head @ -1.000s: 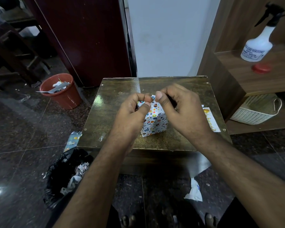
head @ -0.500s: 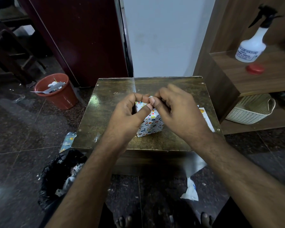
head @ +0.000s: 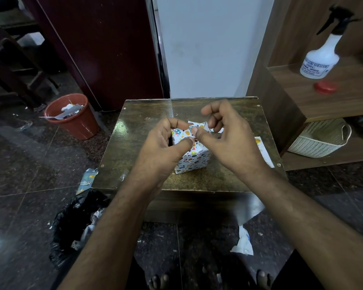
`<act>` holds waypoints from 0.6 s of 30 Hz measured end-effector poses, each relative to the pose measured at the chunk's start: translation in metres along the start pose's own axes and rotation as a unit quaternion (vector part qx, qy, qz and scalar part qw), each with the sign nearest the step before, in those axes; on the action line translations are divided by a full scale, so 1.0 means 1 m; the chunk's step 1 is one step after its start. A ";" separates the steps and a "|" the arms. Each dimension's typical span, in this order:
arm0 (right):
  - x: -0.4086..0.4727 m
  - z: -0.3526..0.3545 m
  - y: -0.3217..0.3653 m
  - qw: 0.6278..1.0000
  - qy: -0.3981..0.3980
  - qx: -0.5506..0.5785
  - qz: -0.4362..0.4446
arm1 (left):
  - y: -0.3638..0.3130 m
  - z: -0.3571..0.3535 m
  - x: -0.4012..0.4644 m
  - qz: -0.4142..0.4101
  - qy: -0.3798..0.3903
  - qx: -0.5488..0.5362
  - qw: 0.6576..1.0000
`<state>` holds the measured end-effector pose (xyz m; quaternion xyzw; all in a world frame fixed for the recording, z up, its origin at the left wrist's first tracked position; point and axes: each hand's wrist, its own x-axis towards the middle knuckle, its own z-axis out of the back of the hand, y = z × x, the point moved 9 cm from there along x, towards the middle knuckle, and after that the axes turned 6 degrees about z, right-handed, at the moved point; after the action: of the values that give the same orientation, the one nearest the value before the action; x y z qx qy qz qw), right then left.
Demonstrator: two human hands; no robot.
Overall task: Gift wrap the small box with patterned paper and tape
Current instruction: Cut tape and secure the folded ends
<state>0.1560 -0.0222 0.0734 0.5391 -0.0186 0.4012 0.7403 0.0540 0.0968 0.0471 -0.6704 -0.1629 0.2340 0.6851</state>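
A dark glossy bench [head: 134, 143] is seen at frame centre, a red bin [head: 76, 118] at its left. The wrapped box [head: 194, 155] is set mid-bench. It is gripped by the left hand [head: 166, 147]; its top flap is pinched by the right hand [head: 228, 141].

Small dark wooden table [head: 138, 147] in front of me, glossy top, screws at the corners. On it: the box [head: 192, 158] in patterned paper, near the middle, my hands over it. Strip of patterned paper offcut [head: 264, 151] flat along the table's right edge. Floor [head: 29, 164] is dark polished stone; on it a terracotta bin [head: 76, 120] with scraps, a black trash bag [head: 71, 227], and loose paper scraps [head: 243, 241].
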 end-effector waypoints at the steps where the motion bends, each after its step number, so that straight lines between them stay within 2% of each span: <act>1: 0.000 -0.001 -0.002 1.000 -0.004 0.027 -0.016 | 0.000 -0.001 0.000 0.001 0.001 0.002 1.000; 3: 0.001 -0.004 -0.003 0.998 -0.006 0.052 -0.027 | 0.000 -0.001 -0.002 0.003 -0.005 0.008 1.000; 8: 0.001 -0.004 0.004 0.999 -0.030 0.005 0.020 | 0.001 0.000 -0.005 0.023 -0.020 0.029 0.999; 12: 0.000 0.001 -0.003 1.000 -0.025 0.007 -0.006 | 0.005 0.001 -0.003 0.041 -0.036 0.008 0.998; 14: -0.001 -0.002 -0.010 0.999 0.016 -0.014 -0.036 | 0.003 0.001 -0.001 0.039 -0.043 -0.019 0.998; 16: -0.007 -0.010 -0.024 0.991 0.084 -0.019 -0.103 | 0.007 0.001 0.001 0.045 -0.049 -0.046 0.997; 18: -0.015 -0.018 -0.037 0.975 0.136 0.000 -0.174 | 0.018 -0.002 0.002 0.085 -0.049 -0.033 0.995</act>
<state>0.1612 -0.0194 0.0298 0.4743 0.1760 0.3356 0.7946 0.0543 0.0961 0.0287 -0.6915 -0.1460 0.3189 0.6315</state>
